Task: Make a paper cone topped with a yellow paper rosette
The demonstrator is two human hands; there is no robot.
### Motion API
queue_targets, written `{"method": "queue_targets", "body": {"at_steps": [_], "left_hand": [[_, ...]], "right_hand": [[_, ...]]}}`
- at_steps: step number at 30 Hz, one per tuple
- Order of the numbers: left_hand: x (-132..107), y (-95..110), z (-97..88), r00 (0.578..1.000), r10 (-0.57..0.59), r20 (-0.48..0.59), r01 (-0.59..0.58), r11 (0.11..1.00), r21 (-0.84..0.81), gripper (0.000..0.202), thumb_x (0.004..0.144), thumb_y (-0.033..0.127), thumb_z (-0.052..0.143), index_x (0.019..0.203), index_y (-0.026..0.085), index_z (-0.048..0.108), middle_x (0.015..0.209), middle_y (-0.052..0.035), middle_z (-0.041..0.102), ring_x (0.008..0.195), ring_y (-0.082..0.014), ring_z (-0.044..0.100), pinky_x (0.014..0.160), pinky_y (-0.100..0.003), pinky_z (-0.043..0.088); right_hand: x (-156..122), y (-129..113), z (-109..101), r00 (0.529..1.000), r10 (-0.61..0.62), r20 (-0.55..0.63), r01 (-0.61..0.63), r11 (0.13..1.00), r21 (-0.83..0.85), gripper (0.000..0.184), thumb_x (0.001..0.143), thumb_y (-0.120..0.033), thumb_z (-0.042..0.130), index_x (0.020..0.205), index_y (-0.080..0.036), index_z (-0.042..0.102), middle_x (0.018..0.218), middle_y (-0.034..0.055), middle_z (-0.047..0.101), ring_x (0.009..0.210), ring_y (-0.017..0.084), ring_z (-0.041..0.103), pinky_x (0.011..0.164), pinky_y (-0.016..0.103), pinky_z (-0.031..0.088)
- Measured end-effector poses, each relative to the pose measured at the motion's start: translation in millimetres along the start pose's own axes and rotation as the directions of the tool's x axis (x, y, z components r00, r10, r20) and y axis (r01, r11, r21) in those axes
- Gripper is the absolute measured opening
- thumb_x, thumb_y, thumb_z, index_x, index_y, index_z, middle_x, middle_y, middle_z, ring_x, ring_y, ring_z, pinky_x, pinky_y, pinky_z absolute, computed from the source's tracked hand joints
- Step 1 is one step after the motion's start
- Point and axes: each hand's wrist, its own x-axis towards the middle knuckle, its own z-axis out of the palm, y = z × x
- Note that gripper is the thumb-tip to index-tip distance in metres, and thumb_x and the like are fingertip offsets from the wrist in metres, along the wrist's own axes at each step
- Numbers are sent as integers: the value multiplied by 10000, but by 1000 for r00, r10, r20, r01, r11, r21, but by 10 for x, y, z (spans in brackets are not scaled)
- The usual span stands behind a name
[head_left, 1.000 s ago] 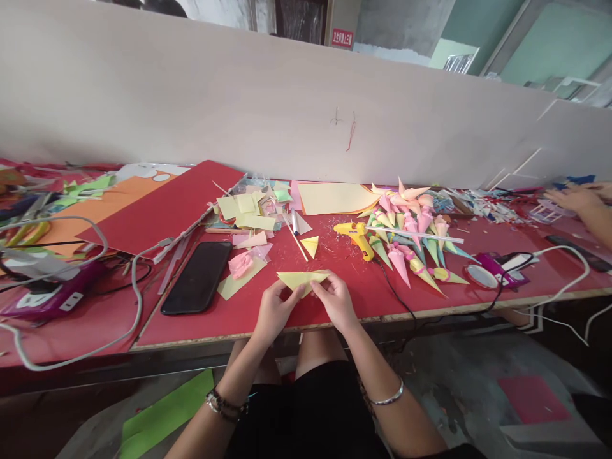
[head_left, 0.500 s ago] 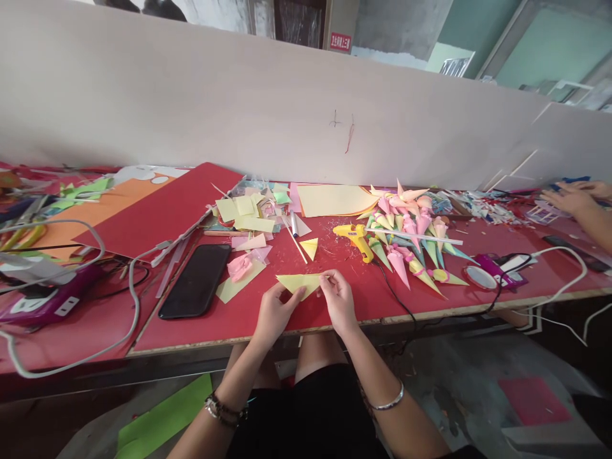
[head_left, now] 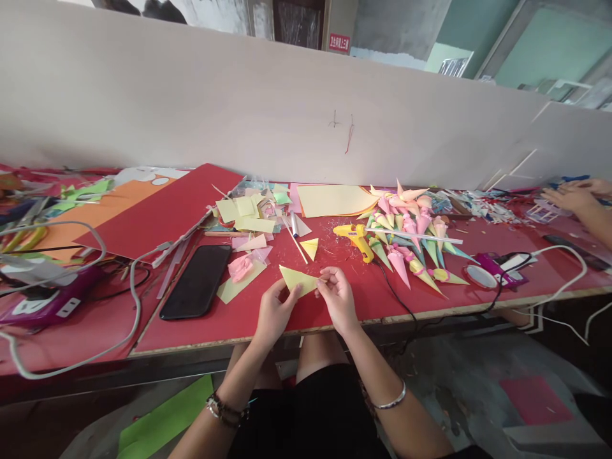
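Observation:
Both my hands pinch a yellow paper triangle (head_left: 297, 279) just above the red table (head_left: 229, 315) near its front edge. My left hand (head_left: 275, 310) grips the triangle's lower left side with fingers closed. My right hand (head_left: 336, 297) pinches its right tip. A smaller yellow paper triangle (head_left: 310, 247) lies just beyond, beside a thin white stick (head_left: 297, 243). A yellow glue gun (head_left: 356, 237) rests to the right of it.
A black phone (head_left: 197, 281) lies left of my hands, with pink and yellow paper scraps (head_left: 246, 223) behind. A pile of paper cones (head_left: 408, 233) sits right. Cables (head_left: 95, 299) and a power strip (head_left: 41, 303) lie far left. Another person's hands (head_left: 574, 197) work at far right.
The yellow triangle has been turned and narrowed between my fingers; my right hand has shifted slightly left along it. My left hand has hardly moved.

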Motion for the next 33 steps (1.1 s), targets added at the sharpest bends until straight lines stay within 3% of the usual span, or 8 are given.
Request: {"method": "queue_targets", "body": {"at_steps": [3,8,13,20,23,25,28,33], "left_hand": [[12,-14,-12,1000,-1,-14,0,999,-51,274,749,408,484,786,148,561,740,-21,613,714,-159,547,639,-225,425],[18,-27,-39,997,-13,70,17,998,-60,275,729,418,504,729,147,547,666,-2,572,655,-139,515,606,-216,413],[13,1,-63,994,-30,104,30,1000,-1,282,699,421,535,629,148,517,568,27,505,553,-104,448,515,-192,360],[8,21,-67,999,6,46,-8,998,62,358,706,429,515,492,159,417,471,59,357,466,-67,315,444,-184,258],[-4,20,-66,998,14,61,-19,997,81,382,711,443,503,474,165,393,450,64,327,448,-66,294,430,-187,238],[-18,18,-63,995,16,102,-25,995,95,394,711,452,502,466,166,384,433,66,331,432,-64,294,424,-187,234],[-40,13,-54,985,18,171,-41,990,133,405,700,452,523,448,166,386,395,64,364,407,-62,304,421,-185,241],[-51,24,-49,984,31,177,-60,985,164,408,700,459,522,439,166,413,369,57,393,390,-65,318,415,-183,255]], "right_hand": [[-16,-21,-4,996,12,94,-9,1000,-30,223,748,-296,533,946,-199,497,638,-46,513,537,81,529,528,207,435],[-13,-27,-1,973,93,209,-72,992,-106,232,753,-395,509,825,-178,549,585,-21,553,510,105,542,487,218,443],[-2,-36,7,973,104,207,-67,982,-177,260,737,-430,526,692,-175,539,563,-11,555,486,114,545,453,216,447],[-6,-61,-20,984,90,155,-75,992,-101,248,723,-426,541,678,-183,527,573,-24,540,485,105,517,489,231,464],[14,-105,-85,962,152,226,-133,986,-97,256,714,-431,545,687,-177,527,595,-26,526,513,102,510,507,229,453],[37,-145,-141,926,196,322,-162,978,-132,259,720,-428,537,697,-170,533,613,-28,513,537,95,490,514,215,426],[77,-183,-205,890,188,416,-96,968,-233,281,742,-411,520,624,-157,502,562,-49,420,506,65,391,477,184,327],[96,-139,-205,915,107,388,21,950,-312,372,756,-418,492,517,-170,350,525,-64,240,478,51,242,431,186,203]]}}
